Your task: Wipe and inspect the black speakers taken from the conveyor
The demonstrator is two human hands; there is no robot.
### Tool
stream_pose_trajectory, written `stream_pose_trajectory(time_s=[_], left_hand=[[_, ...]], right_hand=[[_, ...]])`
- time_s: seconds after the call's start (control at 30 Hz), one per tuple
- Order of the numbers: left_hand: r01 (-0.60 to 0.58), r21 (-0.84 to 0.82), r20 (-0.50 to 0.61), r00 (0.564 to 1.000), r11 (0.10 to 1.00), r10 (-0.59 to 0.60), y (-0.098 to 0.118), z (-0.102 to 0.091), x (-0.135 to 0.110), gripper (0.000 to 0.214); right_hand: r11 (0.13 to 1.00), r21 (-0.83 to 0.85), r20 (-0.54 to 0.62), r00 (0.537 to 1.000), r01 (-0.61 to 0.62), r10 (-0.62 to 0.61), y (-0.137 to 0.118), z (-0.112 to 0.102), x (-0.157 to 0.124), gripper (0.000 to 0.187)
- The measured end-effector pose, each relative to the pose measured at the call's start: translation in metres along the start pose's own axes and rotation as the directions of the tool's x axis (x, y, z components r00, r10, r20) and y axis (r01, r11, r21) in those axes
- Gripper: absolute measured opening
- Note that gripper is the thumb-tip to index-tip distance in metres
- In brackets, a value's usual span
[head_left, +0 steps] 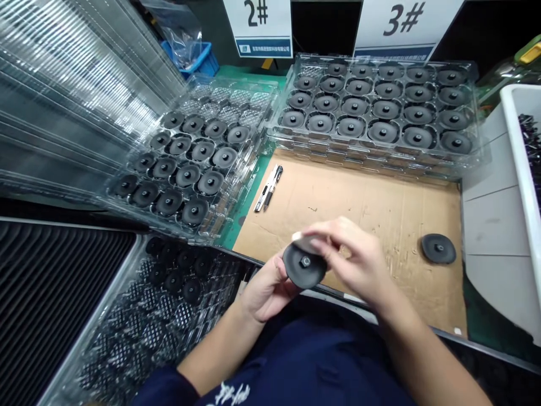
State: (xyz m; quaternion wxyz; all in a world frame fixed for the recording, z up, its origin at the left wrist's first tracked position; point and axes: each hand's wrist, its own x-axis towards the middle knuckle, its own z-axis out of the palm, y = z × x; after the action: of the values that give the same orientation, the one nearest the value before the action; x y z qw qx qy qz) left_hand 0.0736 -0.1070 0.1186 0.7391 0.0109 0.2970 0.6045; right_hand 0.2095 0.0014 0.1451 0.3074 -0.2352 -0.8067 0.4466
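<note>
My left hand grips a black round disc by its edge, fingers beneath and thumb at the left rim. The disc faces up, tilted, and a small hub with a pale centre stands in its middle. My right hand is closed in a pinch over the disc's upper right rim. Between its fingers is a thin greyish piece with a white end, slightly blurred, so its kind is unclear. Another black disc lies on the cardboard sheet to the right, apart from both hands.
Clear plastic trays of black discs are stacked at the back, with another tray stack at left. A lower tray sits lower left. A pen and a slim cutter-like tool lie on the cardboard. A white bin stands right.
</note>
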Motion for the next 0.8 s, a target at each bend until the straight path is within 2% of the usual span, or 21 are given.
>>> stream_pose_trajectory(time_s=[0.03, 0.1, 0.13, 0.2, 0.33, 0.47, 0.53, 0.6, 0.67, 0.7, 0.73, 0.8], left_hand=[[0.001, -0.016, 0.005, 1.0, 1.0, -0.001, 0.002, -0.001, 0.0, 0.041], [0.006, -0.063, 0.019, 1.0, 0.998, -0.005, 0.006, -0.004, 0.0, 0.053], [0.003, -0.09, 0.025, 1.0, 0.996, -0.001, 0.007, -0.006, 0.0, 0.055], [-0.013, -0.129, 0.034, 0.999, 0.992, 0.018, 0.008, -0.008, 0.0, 0.054], [-0.015, -0.135, 0.048, 0.999, 0.991, 0.022, 0.008, -0.01, 0.0, 0.05], [-0.014, -0.078, 0.021, 1.0, 0.997, 0.016, 0.006, -0.008, -0.001, 0.053], [-0.038, -0.034, -0.013, 0.999, 0.999, 0.037, 0.004, -0.005, -0.001, 0.055], [-0.069, 0.028, -0.047, 0.996, 0.997, 0.071, 0.002, -0.002, -0.001, 0.053], [-0.085, 0.103, -0.073, 0.993, 0.991, 0.093, 0.001, 0.0, 0.0, 0.048], [-0.093, 0.137, -0.079, 0.991, 0.986, 0.104, 0.001, 0.001, 0.0, 0.046], [-0.103, 0.164, -0.083, 0.99, 0.981, 0.117, 0.001, 0.002, 0.001, 0.047], [-0.143, 0.191, -0.095, 0.982, 0.971, 0.163, 0.003, 0.003, 0.003, 0.052]], right_hand=[[0.986, 0.018, -0.037, 0.985, -0.167, 0.168, 0.012, -0.001, -0.003, 0.017], [0.904, 0.026, -0.085, 0.901, -0.426, 0.426, 0.038, 0.001, -0.016, 0.018], [0.873, 0.019, -0.081, 0.869, -0.488, 0.488, 0.05, 0.004, -0.025, 0.02], [0.852, -0.01, -0.048, 0.851, -0.524, 0.523, 0.068, 0.013, -0.044, 0.02], [0.855, -0.057, -0.009, 0.857, -0.515, 0.515, 0.078, 0.022, -0.062, 0.02], [0.867, -0.057, -0.098, 0.867, -0.494, 0.488, 0.047, 0.004, -0.043, 0.021], [0.909, -0.069, -0.173, 0.903, -0.41, 0.394, 0.02, -0.002, -0.029, 0.019], [0.97, -0.1, -0.186, 0.962, -0.221, 0.2, -0.006, 0.0, -0.019, 0.022], [0.995, -0.095, -0.113, 0.994, -0.012, 0.001, -0.025, 0.006, -0.013, 0.026], [0.996, -0.072, -0.046, 0.998, 0.043, -0.047, -0.03, 0.008, -0.01, 0.026], [0.997, -0.045, 0.035, 0.998, 0.054, -0.053, -0.034, 0.01, -0.008, 0.024], [1.0, -0.025, 0.186, 0.982, -0.004, 0.008, -0.036, 0.011, -0.003, 0.02]])
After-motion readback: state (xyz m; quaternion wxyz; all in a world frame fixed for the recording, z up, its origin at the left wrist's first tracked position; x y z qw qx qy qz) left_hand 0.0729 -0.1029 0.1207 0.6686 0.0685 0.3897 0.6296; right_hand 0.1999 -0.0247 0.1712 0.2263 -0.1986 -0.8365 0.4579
